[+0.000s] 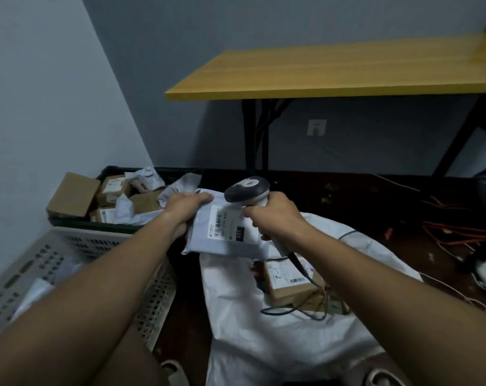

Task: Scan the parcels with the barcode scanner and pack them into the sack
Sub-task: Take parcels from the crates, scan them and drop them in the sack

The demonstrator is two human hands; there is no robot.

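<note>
Left hand (pixel 186 205) grips a white plastic mailer parcel (pixel 222 232) above the white woven sack (pixel 264 330); I read only "22" on its label, remainder blurred. Right hand (pixel 272 215) curls round the grey-and-white handheld barcode scanner (pixel 248 192), head over that label.

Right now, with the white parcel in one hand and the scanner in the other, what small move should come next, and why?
Probably lower the white parcel into the open sack. The left hand holds it just above the sack's mouth, and the right hand's scanner already points at its label, so the scan seems about done. A brown box already lies inside.
</note>
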